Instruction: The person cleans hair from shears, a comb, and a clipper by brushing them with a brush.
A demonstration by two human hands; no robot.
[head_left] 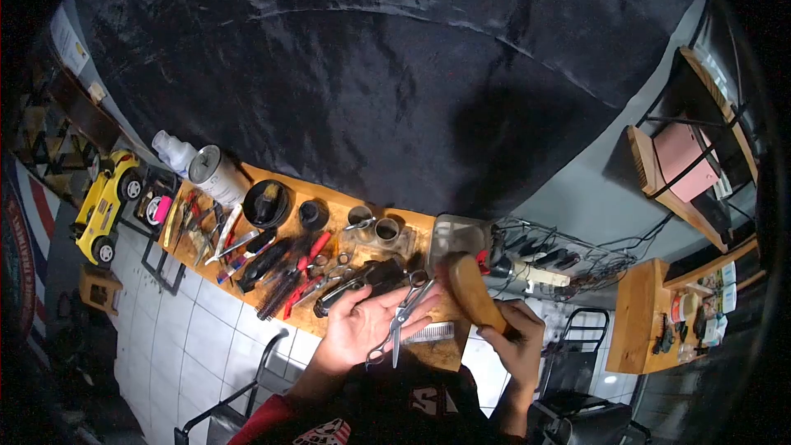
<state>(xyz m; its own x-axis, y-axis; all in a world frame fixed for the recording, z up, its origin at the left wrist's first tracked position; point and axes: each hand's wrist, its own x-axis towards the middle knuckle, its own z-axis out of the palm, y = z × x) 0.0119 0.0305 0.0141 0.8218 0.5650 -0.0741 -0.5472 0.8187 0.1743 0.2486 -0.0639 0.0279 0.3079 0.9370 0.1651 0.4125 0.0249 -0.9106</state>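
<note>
Down at six o'clock, the left hand (pixel 360 328) is spread beneath scissors (pixel 400 316), while at five the right hand (pixel 519 343) pinches a wooden brush (pixel 475 290), bristles (pixel 447 274) blurred.

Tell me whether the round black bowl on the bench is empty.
Not empty: inside the bowl shows a dark object with a yellowish part.
</note>
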